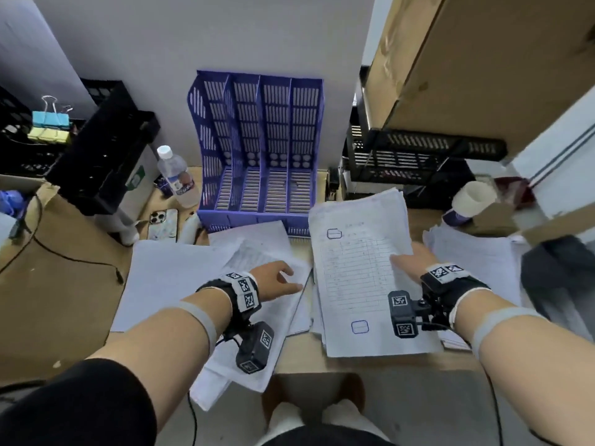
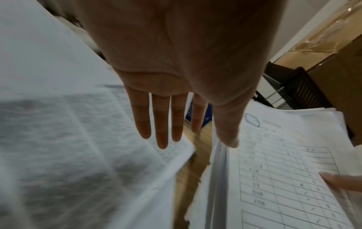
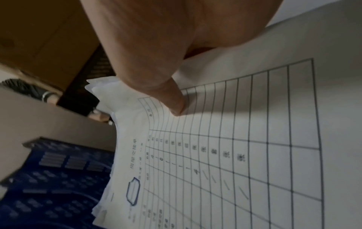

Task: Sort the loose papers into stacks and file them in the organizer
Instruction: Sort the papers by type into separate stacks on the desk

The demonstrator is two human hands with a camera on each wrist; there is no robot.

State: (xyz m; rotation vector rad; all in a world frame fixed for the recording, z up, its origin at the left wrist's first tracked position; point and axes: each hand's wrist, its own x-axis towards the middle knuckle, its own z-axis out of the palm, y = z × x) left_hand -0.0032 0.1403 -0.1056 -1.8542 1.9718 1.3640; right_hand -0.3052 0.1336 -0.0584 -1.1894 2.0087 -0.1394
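A purple four-slot organizer (image 1: 257, 156) stands empty at the back of the desk. My right hand (image 1: 409, 262) holds a stack of table forms (image 1: 357, 278) by its right edge, thumb (image 3: 176, 105) pressed on the top sheet; the fingers beneath are hidden. The forms (image 3: 245, 147) carry blue pen marks near top and bottom. My left hand (image 1: 280, 280) hovers flat over a loose pile of printed sheets (image 1: 257, 262), fingers (image 2: 160, 124) straight and spread, holding nothing. More white sheets lie at left (image 1: 174, 278) and right (image 1: 476, 262).
A water bottle (image 1: 175, 175) and a phone (image 1: 162, 224) sit left of the organizer. Black crates (image 1: 106, 149) with binder clips (image 1: 50, 123) stand at the left, a black tray (image 1: 418, 156) under a cardboard box (image 1: 483, 59) at the right, beside a paper cup (image 1: 470, 201).
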